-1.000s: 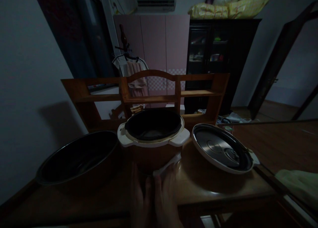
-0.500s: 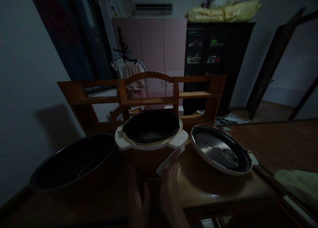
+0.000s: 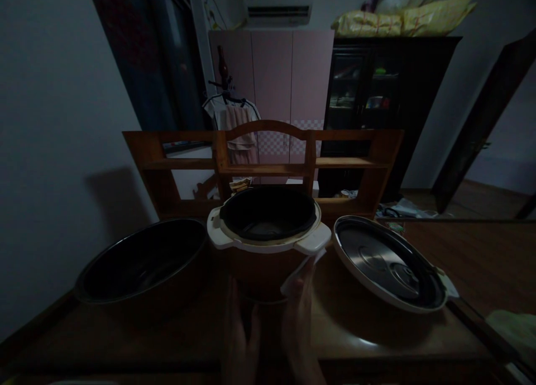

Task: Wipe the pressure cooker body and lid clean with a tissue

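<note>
An electric cooker (image 3: 259,270) with a white rim and a dark, open top stands upright on the table in front of me. My left hand (image 3: 242,329) is at the lower front of the cooker, its fingers stretched and its thumb apart; dim light hides whether it touches. My right hand (image 3: 299,312) has a white cloth (image 3: 299,273), perhaps a tissue, between its fingers and the cooker's right side. To the left lies a wide dark inner pot (image 3: 142,262). A round lid (image 3: 389,262) rests on the right, its metal underside facing up.
A wooden shelf rack (image 3: 268,170) stands along the back of the table (image 3: 355,329). Behind it are a pink wardrobe (image 3: 272,77) and a dark glass-door cabinet (image 3: 419,94). A wall (image 3: 54,150) borders the left side. Pale green fabric (image 3: 513,329) lies at the far right.
The whole view has shifted, so everything sits further right in the picture. Both hands keep nearly the same place at the cooker, and the white cloth stays under my right hand.
</note>
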`<state>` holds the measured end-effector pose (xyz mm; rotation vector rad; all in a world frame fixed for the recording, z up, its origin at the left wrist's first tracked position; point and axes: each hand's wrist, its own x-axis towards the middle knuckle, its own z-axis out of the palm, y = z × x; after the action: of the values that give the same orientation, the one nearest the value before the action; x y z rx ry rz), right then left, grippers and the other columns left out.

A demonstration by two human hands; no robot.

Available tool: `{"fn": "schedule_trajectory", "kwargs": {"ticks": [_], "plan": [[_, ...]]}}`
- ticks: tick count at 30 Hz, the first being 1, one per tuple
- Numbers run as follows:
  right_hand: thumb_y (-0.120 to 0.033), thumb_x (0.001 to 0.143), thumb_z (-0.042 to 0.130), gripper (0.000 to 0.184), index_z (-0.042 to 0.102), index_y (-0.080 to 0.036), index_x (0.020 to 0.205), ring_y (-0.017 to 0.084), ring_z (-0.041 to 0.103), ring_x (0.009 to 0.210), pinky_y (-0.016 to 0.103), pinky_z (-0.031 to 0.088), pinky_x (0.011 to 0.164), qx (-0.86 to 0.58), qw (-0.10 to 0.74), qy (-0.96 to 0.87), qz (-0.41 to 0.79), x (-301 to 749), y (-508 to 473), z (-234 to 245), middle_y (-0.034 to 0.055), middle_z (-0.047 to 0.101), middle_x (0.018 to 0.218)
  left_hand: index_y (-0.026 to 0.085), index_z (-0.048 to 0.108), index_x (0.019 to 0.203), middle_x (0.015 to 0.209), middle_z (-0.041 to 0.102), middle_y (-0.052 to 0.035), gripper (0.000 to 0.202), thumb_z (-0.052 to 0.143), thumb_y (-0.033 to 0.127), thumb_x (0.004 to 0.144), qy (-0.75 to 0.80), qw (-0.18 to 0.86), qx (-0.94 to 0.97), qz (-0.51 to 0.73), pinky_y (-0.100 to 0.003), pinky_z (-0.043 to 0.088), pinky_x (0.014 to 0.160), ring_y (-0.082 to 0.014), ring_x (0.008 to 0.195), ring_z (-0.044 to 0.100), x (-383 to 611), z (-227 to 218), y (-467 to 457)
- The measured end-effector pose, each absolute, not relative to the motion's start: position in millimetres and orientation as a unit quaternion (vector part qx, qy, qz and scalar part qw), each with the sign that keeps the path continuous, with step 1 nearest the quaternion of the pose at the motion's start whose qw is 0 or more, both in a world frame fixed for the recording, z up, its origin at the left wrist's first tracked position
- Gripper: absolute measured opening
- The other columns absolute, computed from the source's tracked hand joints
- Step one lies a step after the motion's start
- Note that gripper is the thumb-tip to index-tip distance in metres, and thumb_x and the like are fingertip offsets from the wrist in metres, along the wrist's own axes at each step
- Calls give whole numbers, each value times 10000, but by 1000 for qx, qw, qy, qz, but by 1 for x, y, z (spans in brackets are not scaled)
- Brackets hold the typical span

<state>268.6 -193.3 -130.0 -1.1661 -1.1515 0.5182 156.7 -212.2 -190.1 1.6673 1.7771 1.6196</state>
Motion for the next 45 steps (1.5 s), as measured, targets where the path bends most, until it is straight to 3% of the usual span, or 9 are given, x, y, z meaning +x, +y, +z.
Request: {"fn": "schedule_trajectory", "kwargs": {"ticks": [3, 6, 14, 19, 26, 30, 36, 40, 45], "plan": [[-732, 994, 241, 900, 65, -139, 1648, 306, -77, 1559, 612, -17, 1239, -539, 644, -458, 292, 275, -194, -150, 97, -38, 1694, 260, 202, 1622, 1682, 247, -100, 663, 450, 391, 1021, 606, 92, 571, 546, -521, 243, 1264, -270, 1546, 265, 157, -192, -211], [-791, 950, 253, 1015, 55, -71, 1637, 307, -43, 1562, 579, -3, 1253, -556, 640, -398, 351, 284, -194, -164, 133, -9, 1691, 272, 174, 1627, 1687, 232, -97, 687, 469, 376, 1015, 606, 87, 575, 542, -522, 256, 1259, -270, 1543, 274, 157, -195, -211], [-670, 1018, 290, 822, 47, -206, 1651, 233, -26, 1570, 510, 38, 1272, -518, 678, -414, 317, 284, -182, -141, 22, -26, 1701, 280, 133, 1631, 1697, 202, -89, 706, 472, 353, 1017, 606, 73, 589, 529, -516, 248, 1263, -260, 1555, 241, 158, -193, -213], [-685, 1001, 328, 845, 57, -216, 1651, 216, -68, 1568, 503, -13, 1272, -507, 673, -407, 353, 280, -188, -152, -6, -42, 1701, 269, 146, 1632, 1688, 228, -100, 735, 505, 366, 998, 610, 55, 588, 528, -526, 272, 1250, -277, 1544, 271, 157, -198, -210], [-682, 1001, 330, 837, -34, -289, 1644, 232, -101, 1562, 566, -19, 1260, -514, 664, -387, 381, 266, -200, -162, -34, -98, 1693, 260, 128, 1635, 1684, 230, -124, 806, 561, 367, 964, 611, 44, 592, 524, -545, 295, 1233, -307, 1536, 284, 157, -203, -203], [-662, 1010, 300, 817, 77, -204, 1649, 220, -25, 1571, 505, 17, 1273, -500, 709, -353, 350, 270, -178, -151, 24, -10, 1703, 267, 107, 1635, 1684, 228, -128, 781, 524, 363, 982, 618, 19, 595, 513, -554, 321, 1217, -308, 1534, 289, 156, -204, -202], [-608, 1021, 366, 738, 294, -161, 1604, 233, 227, 1539, 469, 175, 1263, -460, 762, -315, 329, 292, -145, -125, 73, 249, 1665, 242, 118, 1636, 1680, 233, -140, 774, 518, 379, 988, 631, 8, 593, 500, -559, 337, 1211, -315, 1529, 300, 157, -202, -203], [-566, 1044, 336, 692, 270, -180, 1615, 237, 141, 1560, 524, 77, 1270, -476, 754, -335, 304, 283, -154, -135, 61, 188, 1681, 250, 103, 1637, 1677, 244, -139, 771, 510, 356, 991, 628, 8, 597, 499, -560, 334, 1213, -310, 1528, 306, 156, -202, -204], [-406, 1082, 210, 599, 79, -270, 1651, 237, -71, 1565, 626, -39, 1242, -502, 704, -465, 190, 253, -170, -169, -12, -49, 1698, 271, 87, 1638, 1689, 210, -128, 805, 532, 359, 973, 617, 17, 605, 503, -584, 339, 1205, -326, 1530, 297, 154, -207, -203]]}}
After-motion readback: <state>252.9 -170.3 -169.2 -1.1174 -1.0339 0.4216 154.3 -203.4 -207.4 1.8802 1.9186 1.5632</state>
